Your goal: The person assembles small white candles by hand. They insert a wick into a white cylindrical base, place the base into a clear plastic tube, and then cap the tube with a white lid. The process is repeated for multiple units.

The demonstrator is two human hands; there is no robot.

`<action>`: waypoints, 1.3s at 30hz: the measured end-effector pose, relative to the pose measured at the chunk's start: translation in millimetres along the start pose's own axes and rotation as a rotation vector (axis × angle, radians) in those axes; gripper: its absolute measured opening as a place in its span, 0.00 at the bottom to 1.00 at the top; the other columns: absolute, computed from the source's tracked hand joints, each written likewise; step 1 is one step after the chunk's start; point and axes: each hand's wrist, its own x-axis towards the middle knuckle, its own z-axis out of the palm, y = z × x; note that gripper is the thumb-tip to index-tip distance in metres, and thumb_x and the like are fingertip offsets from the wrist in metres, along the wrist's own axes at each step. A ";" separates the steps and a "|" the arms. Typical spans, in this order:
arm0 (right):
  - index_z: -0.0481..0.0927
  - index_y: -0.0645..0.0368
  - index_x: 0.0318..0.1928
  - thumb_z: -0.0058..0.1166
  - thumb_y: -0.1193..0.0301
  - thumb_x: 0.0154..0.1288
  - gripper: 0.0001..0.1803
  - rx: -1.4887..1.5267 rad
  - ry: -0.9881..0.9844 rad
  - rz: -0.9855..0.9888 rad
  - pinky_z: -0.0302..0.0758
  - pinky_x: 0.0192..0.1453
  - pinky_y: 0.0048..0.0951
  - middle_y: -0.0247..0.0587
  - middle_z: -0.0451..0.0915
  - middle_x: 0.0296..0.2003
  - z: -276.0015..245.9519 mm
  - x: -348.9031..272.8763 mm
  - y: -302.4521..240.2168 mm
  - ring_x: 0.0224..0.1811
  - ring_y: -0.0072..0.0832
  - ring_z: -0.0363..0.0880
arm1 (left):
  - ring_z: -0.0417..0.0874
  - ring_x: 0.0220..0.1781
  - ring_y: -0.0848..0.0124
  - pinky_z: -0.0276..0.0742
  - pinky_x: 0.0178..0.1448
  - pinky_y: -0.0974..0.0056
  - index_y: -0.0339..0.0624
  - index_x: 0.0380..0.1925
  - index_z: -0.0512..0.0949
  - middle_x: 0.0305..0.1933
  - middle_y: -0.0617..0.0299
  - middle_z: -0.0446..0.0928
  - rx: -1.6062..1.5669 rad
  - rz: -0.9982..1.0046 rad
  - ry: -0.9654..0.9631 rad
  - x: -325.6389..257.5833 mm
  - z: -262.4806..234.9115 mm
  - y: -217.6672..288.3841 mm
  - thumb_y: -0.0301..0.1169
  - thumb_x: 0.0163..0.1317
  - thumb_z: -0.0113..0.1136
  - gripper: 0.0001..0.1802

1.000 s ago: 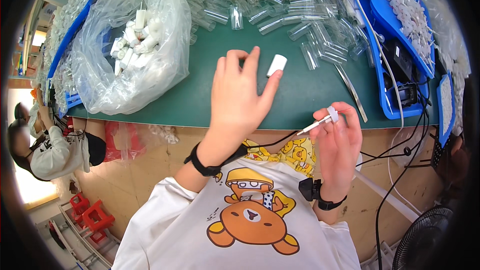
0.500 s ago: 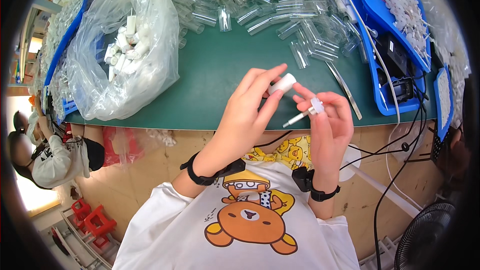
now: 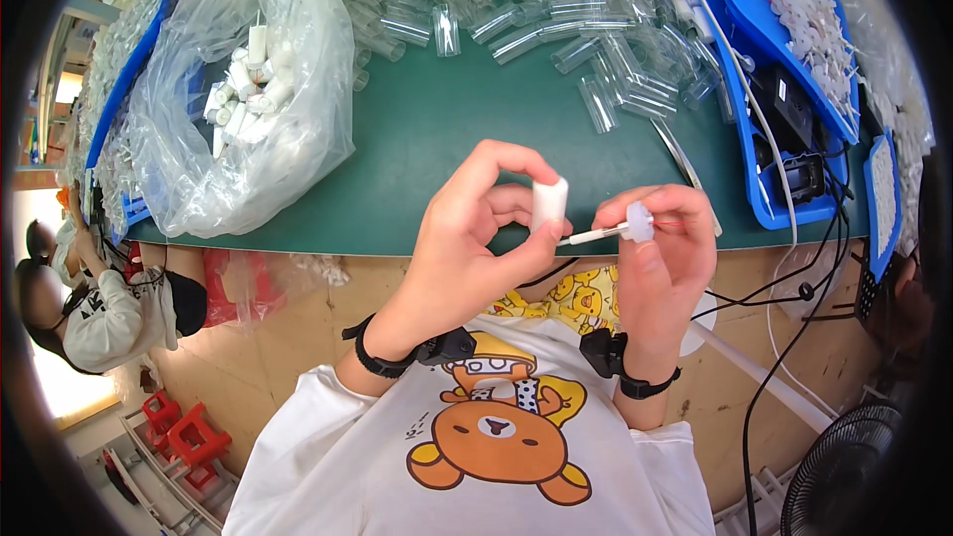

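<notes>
Above the near edge of the green table, my left hand (image 3: pixel 481 223) pinches a white cylinder (image 3: pixel 550 206) between thumb and forefinger, its length roughly upright in the picture. My right hand (image 3: pixel 673 238) grips a small part with a translucent round cap (image 3: pixel 638 222), a thin white stick (image 3: pixel 594 235) and fine red wires. The stick points left, and its tip is close to the cylinder's lower end beside my left thumb. Whether the tip touches the cylinder, I cannot tell.
A clear plastic bag (image 3: pixel 308 164) holding several white cylinders (image 3: pixel 256 99) stands at left. Clear tubes (image 3: pixel 536 40) are heaped at the back. Metal tweezers (image 3: pixel 677 151) lie right, near blue trays (image 3: pixel 824 210) and dark cables. Another person (image 3: pixel 124 303) sits at far left.
My left hand has turned the white cylinder from slanted to upright. The right hand has levelled the stick and brought its tip close to the cylinder's lower end.
</notes>
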 end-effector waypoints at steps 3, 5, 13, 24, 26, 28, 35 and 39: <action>0.67 0.67 0.46 0.51 0.81 0.58 0.15 0.103 -0.032 0.097 0.74 0.52 0.36 0.53 0.77 0.39 -6.1 2.0 -5.1 0.44 0.34 0.78 | 0.82 0.42 0.71 0.78 0.46 0.69 0.35 0.43 0.65 0.43 0.56 0.73 0.001 0.015 0.006 -0.2 -1.2 0.0 0.13 0.53 0.54 0.17; 0.68 0.68 0.46 0.52 0.81 0.57 0.15 0.138 -0.095 0.196 0.74 0.52 0.37 0.53 0.77 0.40 -9.6 3.5 -11.0 0.44 0.35 0.78 | 0.82 0.41 0.71 0.79 0.45 0.70 0.35 0.41 0.65 0.42 0.56 0.74 0.004 0.010 0.007 -0.1 -1.8 1.1 0.13 0.52 0.55 0.17; 0.71 0.67 0.43 0.56 0.82 0.51 0.16 -0.178 -0.353 0.013 0.66 0.57 0.40 0.56 0.78 0.43 -8.5 12.9 -16.0 0.45 0.38 0.79 | 0.82 0.41 0.72 0.79 0.43 0.70 0.35 0.41 0.66 0.40 0.56 0.76 -0.068 -0.071 -0.063 -2.7 -3.6 6.3 0.14 0.53 0.58 0.16; 0.72 0.65 0.43 0.55 0.84 0.51 0.16 -0.282 -0.207 0.016 0.70 0.52 0.32 0.49 0.78 0.42 -5.9 5.0 -6.2 0.47 0.34 0.76 | 0.81 0.45 0.73 0.80 0.46 0.70 0.34 0.41 0.67 0.40 0.57 0.78 -0.089 -0.208 -0.065 -2.8 0.4 15.3 0.14 0.55 0.57 0.15; 0.72 0.65 0.43 0.55 0.84 0.51 0.16 -0.315 -0.159 0.056 0.71 0.51 0.29 0.47 0.77 0.41 -3.3 3.6 -7.2 0.46 0.32 0.76 | 0.81 0.44 0.73 0.80 0.46 0.70 0.33 0.40 0.67 0.40 0.57 0.78 -0.047 -0.207 -0.057 -2.1 2.5 16.3 0.15 0.55 0.57 0.14; 0.72 0.65 0.43 0.56 0.85 0.51 0.17 -0.339 -0.144 0.039 0.71 0.50 0.27 0.46 0.77 0.42 -2.3 2.5 -4.1 0.46 0.31 0.76 | 0.81 0.43 0.74 0.81 0.46 0.70 0.33 0.39 0.67 0.38 0.57 0.79 0.006 -0.206 -0.053 -1.6 4.3 16.6 0.15 0.55 0.57 0.13; 0.72 0.64 0.43 0.58 0.85 0.50 0.18 -0.457 -0.066 -0.061 0.70 0.48 0.27 0.46 0.75 0.43 1.9 1.3 6.0 0.43 0.28 0.74 | 0.80 0.50 0.67 0.80 0.47 0.70 0.30 0.41 0.66 0.45 0.49 0.76 0.017 -0.221 -0.079 -1.0 7.7 11.3 0.14 0.53 0.57 0.15; 0.72 0.63 0.42 0.58 0.85 0.50 0.18 -0.489 0.021 -0.121 0.69 0.48 0.28 0.45 0.74 0.41 4.6 -0.5 8.1 0.44 0.28 0.72 | 0.79 0.51 0.67 0.80 0.50 0.68 0.30 0.42 0.66 0.47 0.49 0.75 0.015 -0.210 -0.064 -1.2 11.8 9.9 0.14 0.54 0.57 0.15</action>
